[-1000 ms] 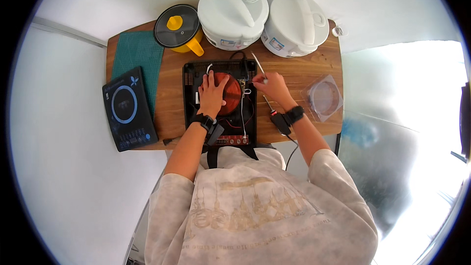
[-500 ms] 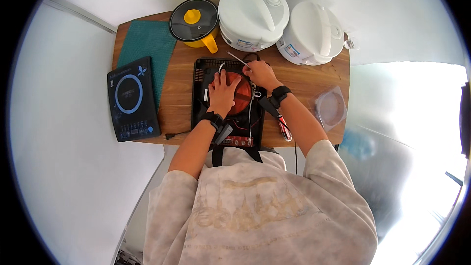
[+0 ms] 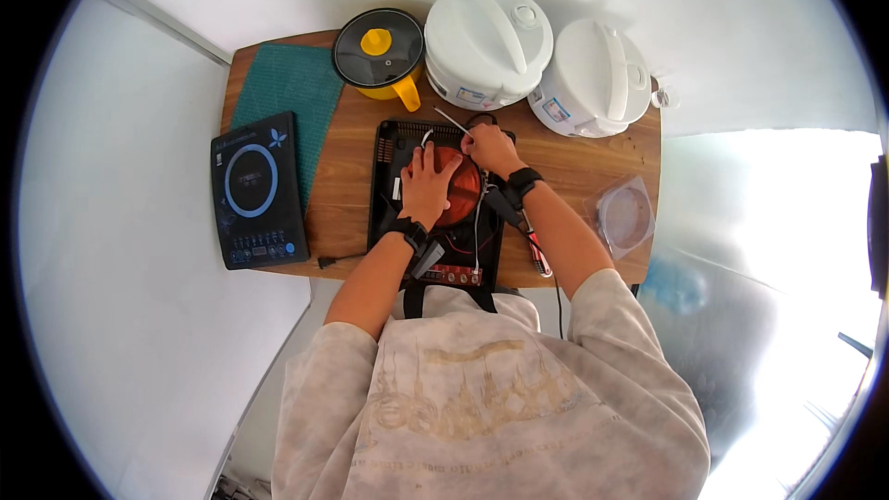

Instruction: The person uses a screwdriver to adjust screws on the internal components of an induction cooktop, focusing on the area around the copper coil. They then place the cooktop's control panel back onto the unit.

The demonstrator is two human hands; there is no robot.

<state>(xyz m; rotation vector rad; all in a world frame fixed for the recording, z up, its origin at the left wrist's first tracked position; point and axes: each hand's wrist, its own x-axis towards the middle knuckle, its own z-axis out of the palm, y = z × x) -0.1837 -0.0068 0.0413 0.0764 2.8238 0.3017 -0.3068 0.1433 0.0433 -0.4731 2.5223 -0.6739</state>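
An opened induction cooker base (image 3: 381,187), a black plastic shell, lies at the table's near edge. Inside it sits a round copper coil (image 3: 468,199), and a red circuit board (image 3: 454,275) lies along the near side. My left hand (image 3: 428,187) rests on the coil with fingers spread. At the coil's far right edge, my right hand (image 3: 491,148) is closed round a thin silver rod-like tool (image 3: 451,119), which points up and to the left. Its working end and exact kind are hidden. A white wire (image 3: 477,236) runs from the coil toward the board.
A black cooktop panel (image 3: 255,190) overlaps a green cutting mat (image 3: 278,83) at left. A yellow pot (image 3: 380,51) and two white rice cookers (image 3: 489,46) line the back. A red-handled tool (image 3: 539,255) lies by my right forearm, with a clear plastic container (image 3: 625,218) farther right.
The table and everything on it sit slightly lower in view. Both hands keep nearly the same places on the cooker base, and the silver tool stays in my right hand.
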